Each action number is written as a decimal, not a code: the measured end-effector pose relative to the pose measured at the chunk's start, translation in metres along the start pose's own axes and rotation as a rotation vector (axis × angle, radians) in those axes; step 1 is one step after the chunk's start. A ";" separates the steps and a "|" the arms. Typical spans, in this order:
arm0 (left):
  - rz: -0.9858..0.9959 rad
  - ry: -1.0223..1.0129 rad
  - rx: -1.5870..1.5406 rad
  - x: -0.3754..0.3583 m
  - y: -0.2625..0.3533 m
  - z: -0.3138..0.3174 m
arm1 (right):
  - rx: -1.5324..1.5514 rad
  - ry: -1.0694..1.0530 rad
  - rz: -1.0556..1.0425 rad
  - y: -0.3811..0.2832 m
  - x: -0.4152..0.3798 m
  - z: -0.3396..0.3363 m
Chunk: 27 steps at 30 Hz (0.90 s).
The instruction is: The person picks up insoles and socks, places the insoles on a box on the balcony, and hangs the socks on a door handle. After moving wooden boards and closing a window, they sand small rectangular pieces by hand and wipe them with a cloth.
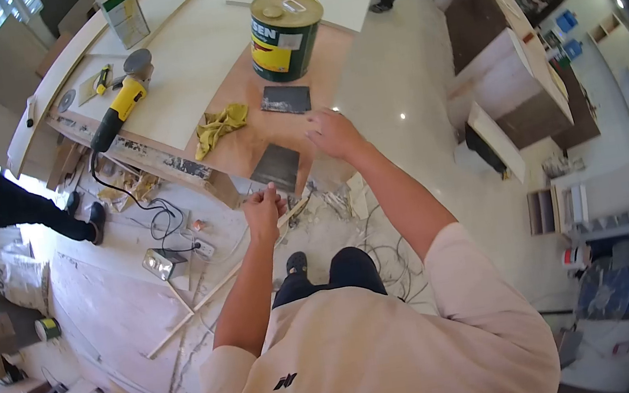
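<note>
- The left hand (263, 210) hangs just off the near corner of the wooden bench (235, 87), its fingers curled together into a loose fist. Whether it pinches anything, I cannot tell.
- The right hand (331, 133) lies at about one o'clock from the left hand, over the bench edge, fingers spread and holding nothing.
- A dark square sheet (276, 166) rests flat at the bench corner, between the two hands: just above the left hand at twelve o'clock, and at about eight o'clock from the right hand. It lies close to both hands, and neither clearly touches it.
- A second dark sheet (286, 99) lies further up the bench, at about eleven o'clock from the right hand.
- A yellow rag (219, 126) sits at ten o'clock from the near sheet, and a large tin can (284, 33) stands upright beyond the far sheet.
- A yellow power tool (121, 107) lies well to the left, its long axis running from seven to one o'clock.
</note>
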<state>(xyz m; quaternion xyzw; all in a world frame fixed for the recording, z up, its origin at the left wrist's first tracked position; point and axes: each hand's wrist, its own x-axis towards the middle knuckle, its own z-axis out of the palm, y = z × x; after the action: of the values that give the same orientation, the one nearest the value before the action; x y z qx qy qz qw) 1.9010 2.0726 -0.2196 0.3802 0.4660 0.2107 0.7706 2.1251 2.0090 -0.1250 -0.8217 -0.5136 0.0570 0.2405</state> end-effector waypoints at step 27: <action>0.684 0.075 0.842 0.022 0.084 0.148 | 1.300 -0.688 0.414 0.089 0.079 -0.038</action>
<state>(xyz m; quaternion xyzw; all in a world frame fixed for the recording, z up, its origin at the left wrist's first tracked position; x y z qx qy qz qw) 2.0442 2.0822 -0.1253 0.7783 0.3869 0.2579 0.4220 2.2478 2.0334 -0.1202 -0.5303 -0.2582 0.6444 0.4867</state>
